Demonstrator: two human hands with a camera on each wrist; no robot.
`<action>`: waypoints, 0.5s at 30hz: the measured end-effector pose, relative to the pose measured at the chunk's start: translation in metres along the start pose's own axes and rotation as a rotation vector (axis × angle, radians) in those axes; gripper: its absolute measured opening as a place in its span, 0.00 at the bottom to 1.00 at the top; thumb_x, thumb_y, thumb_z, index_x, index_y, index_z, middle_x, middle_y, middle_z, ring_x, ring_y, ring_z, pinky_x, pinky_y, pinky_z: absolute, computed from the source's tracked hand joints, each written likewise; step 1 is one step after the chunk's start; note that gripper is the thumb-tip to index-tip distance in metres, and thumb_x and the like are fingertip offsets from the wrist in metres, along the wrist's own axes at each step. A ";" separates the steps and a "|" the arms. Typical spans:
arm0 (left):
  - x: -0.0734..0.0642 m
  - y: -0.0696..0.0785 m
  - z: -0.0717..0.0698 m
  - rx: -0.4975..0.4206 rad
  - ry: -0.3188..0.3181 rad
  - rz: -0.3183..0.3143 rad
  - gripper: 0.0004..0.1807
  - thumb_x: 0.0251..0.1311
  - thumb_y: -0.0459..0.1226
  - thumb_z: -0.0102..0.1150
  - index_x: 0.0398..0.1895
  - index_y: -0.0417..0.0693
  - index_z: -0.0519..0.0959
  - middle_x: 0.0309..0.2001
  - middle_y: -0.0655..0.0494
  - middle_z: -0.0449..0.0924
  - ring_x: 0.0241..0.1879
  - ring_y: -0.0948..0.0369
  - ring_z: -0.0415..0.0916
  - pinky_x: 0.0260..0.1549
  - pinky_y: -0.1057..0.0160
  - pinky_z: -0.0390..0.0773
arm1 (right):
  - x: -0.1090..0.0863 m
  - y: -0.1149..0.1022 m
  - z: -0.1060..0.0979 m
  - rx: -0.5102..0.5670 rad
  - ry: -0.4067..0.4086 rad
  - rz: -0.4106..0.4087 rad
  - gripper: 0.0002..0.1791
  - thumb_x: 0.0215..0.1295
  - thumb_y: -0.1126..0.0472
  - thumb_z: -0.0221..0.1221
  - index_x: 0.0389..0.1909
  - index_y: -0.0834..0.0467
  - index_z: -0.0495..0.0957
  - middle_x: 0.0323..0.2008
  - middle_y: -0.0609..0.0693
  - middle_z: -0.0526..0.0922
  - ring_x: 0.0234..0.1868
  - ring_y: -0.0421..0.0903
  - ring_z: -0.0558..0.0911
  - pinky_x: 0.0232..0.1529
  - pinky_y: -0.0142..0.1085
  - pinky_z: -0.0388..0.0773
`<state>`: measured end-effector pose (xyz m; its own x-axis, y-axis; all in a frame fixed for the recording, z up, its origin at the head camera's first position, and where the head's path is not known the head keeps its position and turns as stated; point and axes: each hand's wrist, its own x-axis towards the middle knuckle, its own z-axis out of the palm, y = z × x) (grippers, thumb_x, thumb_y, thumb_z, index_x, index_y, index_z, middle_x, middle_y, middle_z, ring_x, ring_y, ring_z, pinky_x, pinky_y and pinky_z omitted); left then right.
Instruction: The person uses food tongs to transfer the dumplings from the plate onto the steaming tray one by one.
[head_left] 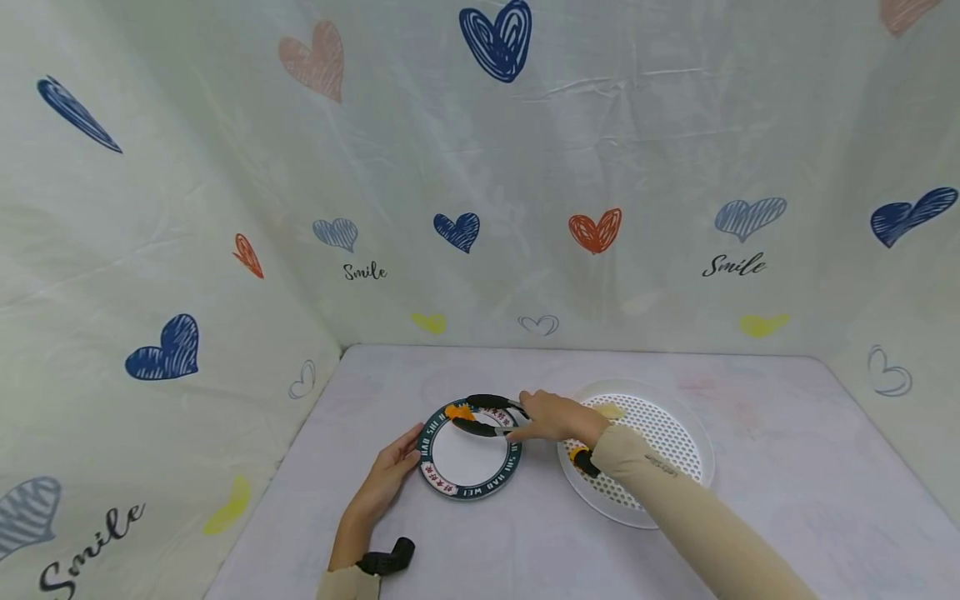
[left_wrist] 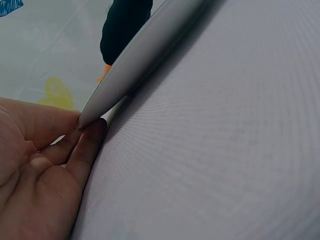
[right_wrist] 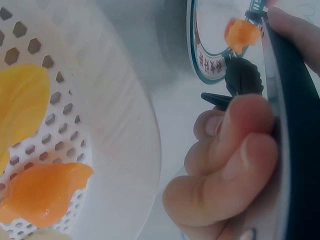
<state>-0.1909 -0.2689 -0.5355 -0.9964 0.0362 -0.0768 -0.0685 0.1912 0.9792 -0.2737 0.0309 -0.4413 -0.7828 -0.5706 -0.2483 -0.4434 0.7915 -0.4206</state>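
My left hand [head_left: 392, 467] pinches the left rim of a round white plate [head_left: 468, 457] with a dark green lettered border. In the left wrist view the thumb lies on top and fingers tuck under the rim. Tongs [head_left: 480, 428] with black tips are held in my right hand [head_left: 557, 417], reaching over the plate's far side. An orange piece [head_left: 459, 412] of food-like material is at the tongs' tips; whether they squeeze it I cannot tell. To the right is a white perforated tray [head_left: 693, 442], holding a yellow piece [right_wrist: 25, 102] and another orange piece [right_wrist: 45, 194].
A pale yellow piece [head_left: 611, 411] lies toward the tray's far side. The right forearm crosses over the tray. Plate and tray stand apart on a white-covered table [head_left: 540, 550]. A heart-printed curtain [head_left: 525, 167] hangs behind and at the sides.
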 end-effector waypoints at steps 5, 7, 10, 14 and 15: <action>0.000 0.001 0.000 0.008 0.000 -0.003 0.28 0.73 0.29 0.46 0.75 0.37 0.60 0.76 0.44 0.55 0.75 0.49 0.51 0.71 0.52 0.54 | 0.003 -0.001 0.004 -0.006 -0.003 0.021 0.46 0.61 0.40 0.66 0.66 0.71 0.66 0.56 0.69 0.77 0.56 0.61 0.79 0.57 0.52 0.78; -0.001 0.001 0.000 0.012 0.000 -0.006 0.28 0.74 0.29 0.46 0.75 0.37 0.60 0.76 0.45 0.56 0.75 0.49 0.51 0.71 0.52 0.54 | 0.004 -0.002 0.005 -0.014 -0.003 0.031 0.45 0.61 0.40 0.66 0.65 0.71 0.67 0.55 0.68 0.77 0.54 0.60 0.79 0.55 0.52 0.79; -0.001 0.002 0.000 0.010 0.003 -0.011 0.28 0.74 0.29 0.46 0.75 0.37 0.60 0.76 0.45 0.56 0.75 0.50 0.51 0.71 0.53 0.54 | 0.004 -0.004 0.006 -0.034 0.003 0.042 0.42 0.60 0.41 0.67 0.62 0.69 0.69 0.50 0.65 0.80 0.46 0.56 0.81 0.49 0.50 0.81; -0.002 0.003 0.000 0.002 0.001 0.000 0.28 0.74 0.29 0.46 0.75 0.37 0.59 0.76 0.44 0.55 0.75 0.49 0.51 0.70 0.53 0.55 | 0.005 -0.007 0.008 -0.071 0.015 0.058 0.40 0.61 0.41 0.67 0.61 0.68 0.70 0.46 0.62 0.81 0.38 0.51 0.79 0.41 0.47 0.82; -0.002 0.002 0.000 0.000 0.000 0.002 0.28 0.74 0.29 0.46 0.75 0.36 0.59 0.76 0.44 0.55 0.75 0.49 0.51 0.70 0.53 0.55 | 0.005 -0.008 0.009 -0.084 0.017 0.062 0.40 0.61 0.41 0.67 0.61 0.68 0.71 0.46 0.62 0.81 0.38 0.51 0.80 0.41 0.46 0.83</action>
<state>-0.1892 -0.2684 -0.5330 -0.9966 0.0364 -0.0745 -0.0662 0.1912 0.9793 -0.2700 0.0199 -0.4470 -0.8170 -0.5164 -0.2566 -0.4282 0.8414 -0.3297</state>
